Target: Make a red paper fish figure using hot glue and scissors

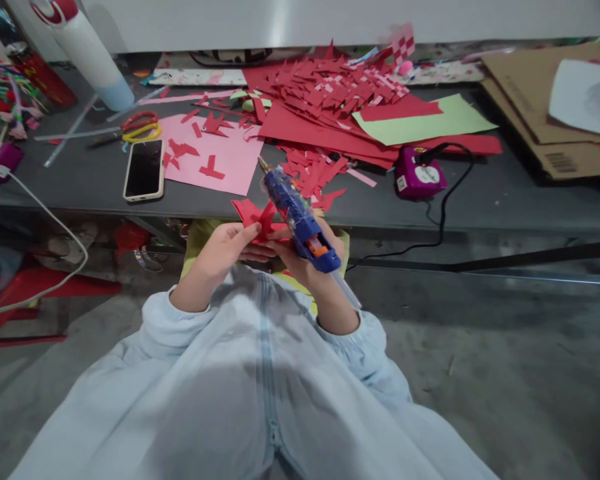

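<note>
My left hand (pixel 223 252) pinches a folded red paper piece (pixel 250 212) with pointed ends, just off the table's front edge. In my right hand (pixel 307 263) is a blue hot glue gun (pixel 297 213), its nozzle pointing up and left and a clear glue stick (pixel 347 291) sticking out behind. The gun's body covers much of that hand. Its fingertips also reach the red paper beside my left fingers. On the table beyond, a pink sheet (pixel 217 150) carries several cut red shapes (pixel 213 168).
A large heap of red paper strips (pixel 325 83) lies at the back. Left are a phone (pixel 145 169), yellow-handled scissors (pixel 141 132) and a white bottle (pixel 87 57). On the right sit a purple power adapter (pixel 419 175) with a black cable (pixel 447 200), and cardboard (pixel 520 100).
</note>
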A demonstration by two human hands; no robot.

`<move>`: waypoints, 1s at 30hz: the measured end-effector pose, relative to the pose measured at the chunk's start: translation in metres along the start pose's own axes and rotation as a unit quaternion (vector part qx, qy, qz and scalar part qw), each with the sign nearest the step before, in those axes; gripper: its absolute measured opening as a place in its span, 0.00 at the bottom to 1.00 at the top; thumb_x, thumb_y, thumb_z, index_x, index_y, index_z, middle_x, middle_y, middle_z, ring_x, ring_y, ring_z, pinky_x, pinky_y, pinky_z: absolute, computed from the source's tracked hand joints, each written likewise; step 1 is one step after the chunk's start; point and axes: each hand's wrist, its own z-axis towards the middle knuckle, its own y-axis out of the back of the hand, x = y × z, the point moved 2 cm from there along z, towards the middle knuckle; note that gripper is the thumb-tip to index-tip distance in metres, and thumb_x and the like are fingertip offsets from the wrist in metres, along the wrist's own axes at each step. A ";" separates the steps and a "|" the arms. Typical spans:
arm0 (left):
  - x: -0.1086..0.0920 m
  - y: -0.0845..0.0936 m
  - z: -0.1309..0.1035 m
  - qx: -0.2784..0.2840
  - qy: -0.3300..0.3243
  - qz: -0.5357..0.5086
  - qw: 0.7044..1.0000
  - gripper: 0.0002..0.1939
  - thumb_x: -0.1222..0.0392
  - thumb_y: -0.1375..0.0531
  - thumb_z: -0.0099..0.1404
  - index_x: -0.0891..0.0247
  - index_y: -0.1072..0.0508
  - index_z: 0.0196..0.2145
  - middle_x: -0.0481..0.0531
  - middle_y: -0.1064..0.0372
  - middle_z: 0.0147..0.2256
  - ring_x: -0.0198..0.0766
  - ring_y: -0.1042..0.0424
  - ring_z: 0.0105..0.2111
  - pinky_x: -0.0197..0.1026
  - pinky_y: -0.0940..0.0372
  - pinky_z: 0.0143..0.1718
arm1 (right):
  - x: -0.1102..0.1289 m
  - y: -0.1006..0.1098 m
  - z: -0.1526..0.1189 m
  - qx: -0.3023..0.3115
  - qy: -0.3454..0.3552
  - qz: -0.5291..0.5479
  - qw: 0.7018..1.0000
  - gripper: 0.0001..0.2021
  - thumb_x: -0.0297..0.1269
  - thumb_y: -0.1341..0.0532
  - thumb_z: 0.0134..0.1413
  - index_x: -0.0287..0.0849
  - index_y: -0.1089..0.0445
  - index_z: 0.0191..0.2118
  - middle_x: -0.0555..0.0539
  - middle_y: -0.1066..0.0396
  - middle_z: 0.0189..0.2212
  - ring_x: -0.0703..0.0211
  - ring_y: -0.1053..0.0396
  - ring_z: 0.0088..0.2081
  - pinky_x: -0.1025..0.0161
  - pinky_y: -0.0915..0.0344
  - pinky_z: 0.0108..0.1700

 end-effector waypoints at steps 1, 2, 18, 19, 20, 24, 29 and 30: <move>-0.001 0.001 0.000 -0.009 0.007 0.000 1.000 0.25 0.35 0.30 0.51 0.62 0.26 0.25 0.51 0.25 0.22 0.42 0.21 0.26 0.40 0.26 0.30 | 0.002 0.000 0.000 0.004 -0.007 -0.004 1.000 0.10 0.44 0.29 0.48 0.50 0.25 0.37 0.50 0.20 0.33 0.54 0.23 0.34 0.55 0.25 0.44; -0.002 0.002 0.000 -0.019 0.015 0.001 1.000 0.23 0.38 0.30 0.53 0.62 0.26 0.25 0.50 0.25 0.21 0.41 0.21 0.25 0.40 0.26 0.29 | 0.003 -0.001 0.001 0.011 -0.015 -0.012 1.000 0.09 0.45 0.30 0.49 0.50 0.24 0.36 0.50 0.20 0.32 0.54 0.23 0.34 0.55 0.25 0.44; -0.037 0.031 0.075 -0.104 -0.124 0.361 0.918 0.16 0.59 0.42 0.67 0.62 0.34 0.21 0.43 0.45 0.18 0.31 0.44 0.20 0.37 0.50 0.25 | -0.013 0.012 0.017 -0.180 -0.113 0.048 0.976 0.16 0.49 0.29 0.50 0.44 0.26 0.40 0.50 0.19 0.28 0.54 0.20 0.30 0.51 0.20 0.40; -0.037 0.033 0.079 -0.125 -0.131 0.414 0.892 0.16 0.58 0.42 0.67 0.62 0.33 0.21 0.44 0.43 0.19 0.32 0.43 0.22 0.37 0.49 0.27 | -0.015 0.011 0.018 -0.181 -0.121 0.050 0.975 0.17 0.49 0.29 0.50 0.44 0.27 0.40 0.51 0.19 0.28 0.54 0.20 0.30 0.51 0.20 0.39; -0.037 0.035 0.082 -0.147 -0.133 0.465 0.863 0.14 0.57 0.42 0.66 0.62 0.31 0.23 0.46 0.40 0.21 0.35 0.40 0.25 0.38 0.47 0.29 | -0.017 0.011 0.020 -0.182 -0.126 0.051 0.974 0.17 0.49 0.29 0.50 0.44 0.27 0.40 0.51 0.19 0.28 0.53 0.20 0.30 0.51 0.20 0.38; -0.032 0.042 0.076 -0.214 -0.160 0.599 0.755 0.09 0.56 0.41 0.67 0.63 0.24 0.39 0.56 0.26 0.37 0.45 0.29 0.39 0.43 0.38 0.41 | -0.027 0.010 0.026 -0.172 -0.135 0.049 0.975 0.12 0.44 0.28 0.50 0.45 0.25 0.37 0.51 0.20 0.27 0.53 0.20 0.30 0.51 0.20 0.39; -0.025 0.048 0.056 -0.229 -0.223 0.632 0.707 0.13 0.58 0.46 0.71 0.63 0.24 0.46 0.57 0.25 0.42 0.45 0.28 0.44 0.44 0.36 0.48 | -0.037 0.011 0.041 -0.144 -0.148 -0.022 0.978 0.08 0.40 0.28 0.48 0.46 0.24 0.33 0.50 0.20 0.29 0.53 0.21 0.33 0.48 0.23 0.45; -0.024 0.048 0.053 -0.227 -0.238 0.634 0.700 0.13 0.60 0.46 0.71 0.63 0.23 0.45 0.57 0.25 0.41 0.45 0.28 0.44 0.44 0.36 0.48 | -0.038 0.010 0.044 -0.134 -0.147 -0.049 0.979 0.07 0.40 0.28 0.47 0.46 0.23 0.32 0.50 0.20 0.30 0.52 0.21 0.34 0.47 0.23 0.46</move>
